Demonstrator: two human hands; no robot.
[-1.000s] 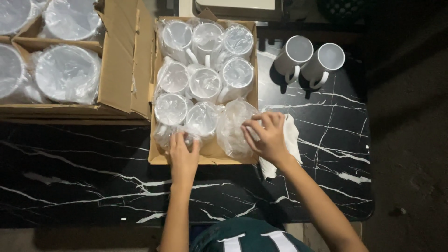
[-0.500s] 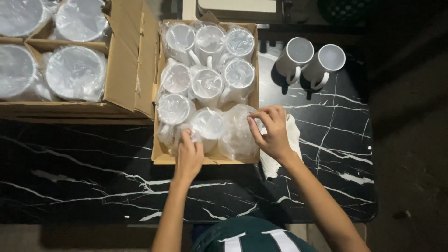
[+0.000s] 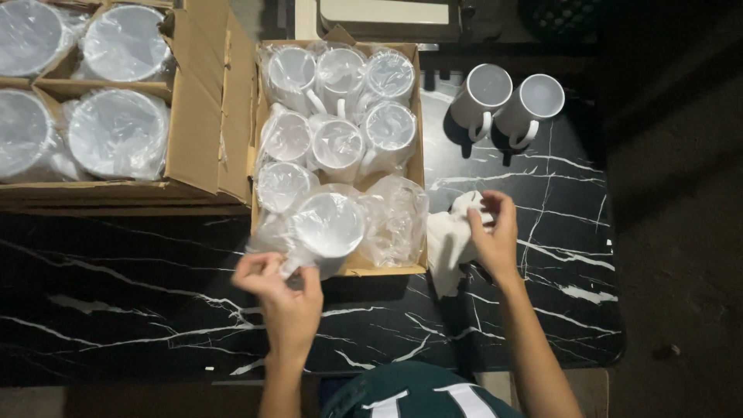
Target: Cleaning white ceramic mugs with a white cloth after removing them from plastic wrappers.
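Black marbled table [image 3: 116,310] is carrying open cardboard box [image 3: 414,116] of plastic-wrapped white mugs w/ 2 bare mugs [image 3: 507,104] standing beside it, left hand [image 3: 282,290] is pinching wrap of bagged mug [image 3: 329,226] at box's near edge, right hand [image 3: 491,232] is gripping white cloth [image 3: 449,240], fingers curled.

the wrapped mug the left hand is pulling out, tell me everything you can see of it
The wrapped mug is white, ceramic by its look, sealed in a thin clear plastic bag that crinkles and shines. Its open mouth faces the camera. It sits at the near edge of the cardboard box, over the front row. The left hand pinches the loose plastic at its lower left. An empty crumpled bag lies beside it.
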